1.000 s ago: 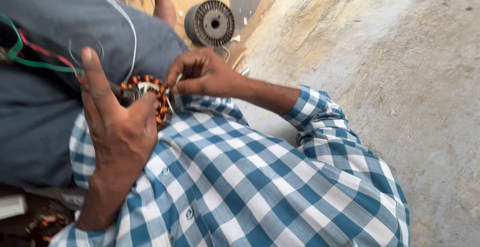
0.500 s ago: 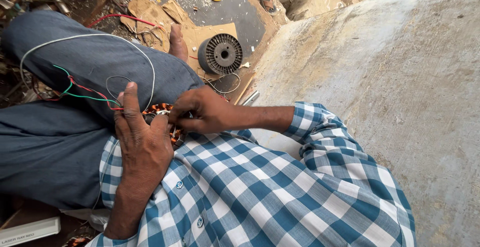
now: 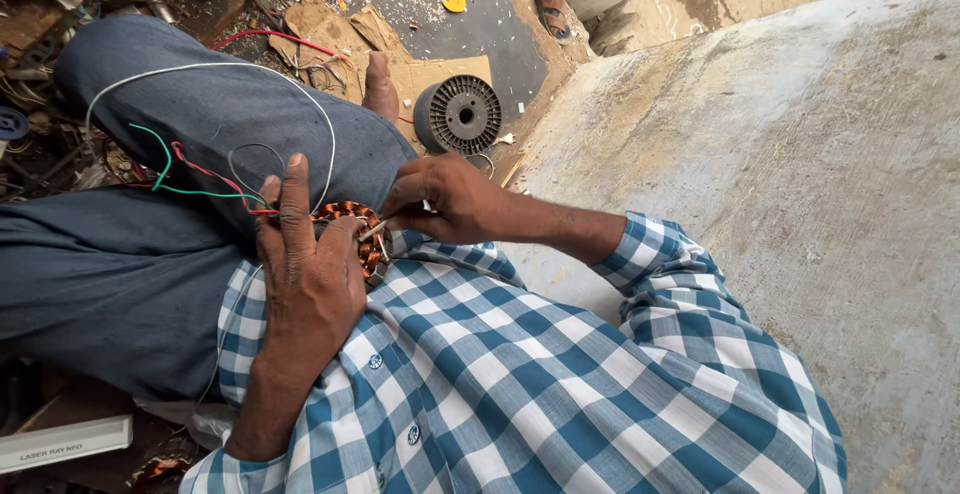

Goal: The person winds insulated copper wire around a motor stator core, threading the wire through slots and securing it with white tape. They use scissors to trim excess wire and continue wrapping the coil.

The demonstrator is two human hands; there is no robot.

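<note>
Left hand (image 3: 305,274) lies back-up, fingers extended, cupping the copper-wound stator (image 3: 352,234) on the lap. Right hand (image 3: 440,199), wrist bent, pinches a thin tool (image 3: 378,226) against its windings.

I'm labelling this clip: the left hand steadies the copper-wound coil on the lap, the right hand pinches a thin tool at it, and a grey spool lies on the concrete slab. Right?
One slip: the grey spool lies on the cardboard on the floor, not on the concrete slab. The head view shows it. The left hand steadies the coil and the right hand pinches the thin tool.
</note>
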